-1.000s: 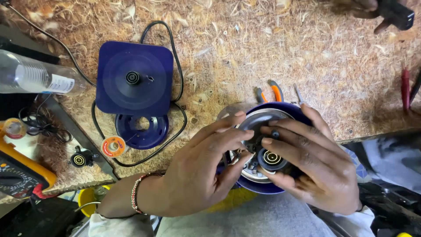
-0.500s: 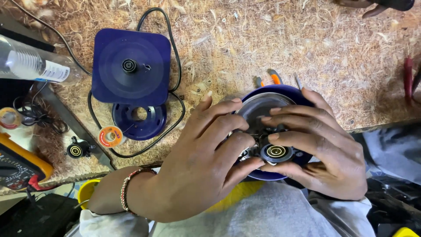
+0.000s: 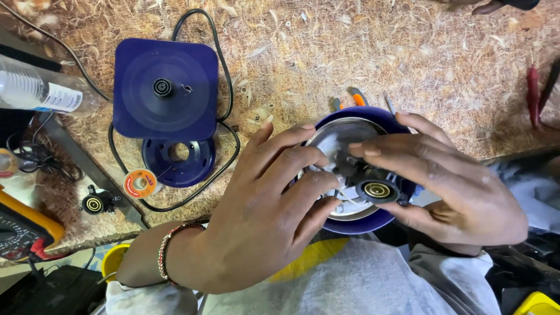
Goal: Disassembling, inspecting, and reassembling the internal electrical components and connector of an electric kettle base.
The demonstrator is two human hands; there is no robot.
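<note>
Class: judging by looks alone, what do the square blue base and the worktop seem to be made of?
Square blue base: probably moulded plastic, smooth with a soft sheen and rounded corners. Worktop: seemingly chipboard, coarse pressed wood flakes showing, matt and unfinished.

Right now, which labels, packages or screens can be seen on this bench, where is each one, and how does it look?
Clear plastic bottle: lying at the left edge, with a white paper label band.
Small round spool: below the blue square base, with an orange and white round label.
Yellow meter: lower left corner, dark face; no screen is clearly visible.
</note>
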